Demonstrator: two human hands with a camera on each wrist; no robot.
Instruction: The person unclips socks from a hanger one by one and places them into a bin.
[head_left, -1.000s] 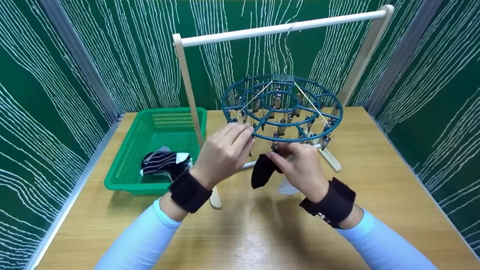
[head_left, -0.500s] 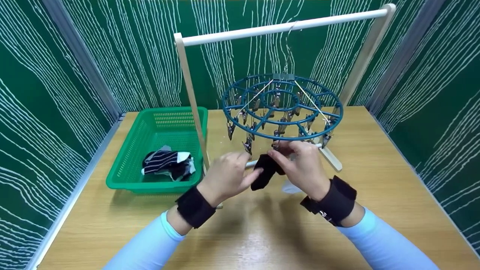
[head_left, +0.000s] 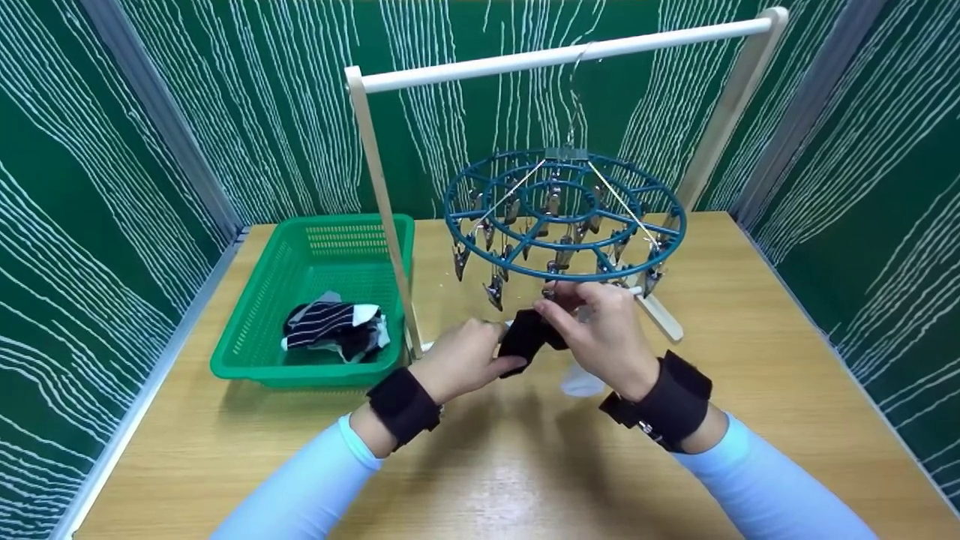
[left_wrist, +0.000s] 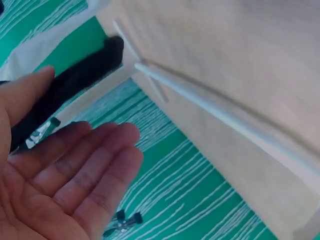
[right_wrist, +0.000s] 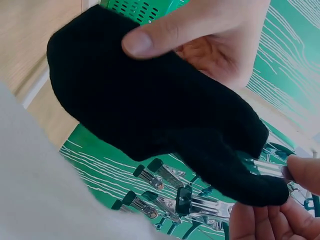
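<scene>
A black sock hangs below the front rim of a round blue clip hanger. My right hand pinches the sock's end beside a metal clip; in the right wrist view the thumb is on the clip and the fingers are on the cloth. My left hand is at the sock's other end. Its thumb lies against the cloth, while its fingers stretch out apart from it in the left wrist view. Behind my right hand, a pale white cloth hangs partly hidden.
A wooden stand with a white bar carries the hanger. Several metal clips dangle from its rings. To the left, a green basket holds striped and dark socks. A wooden leg stands at the right.
My left hand has come down from the hanger's left rim to the black sock, and its thumb now touches the cloth. My right hand has stayed at the clip.
</scene>
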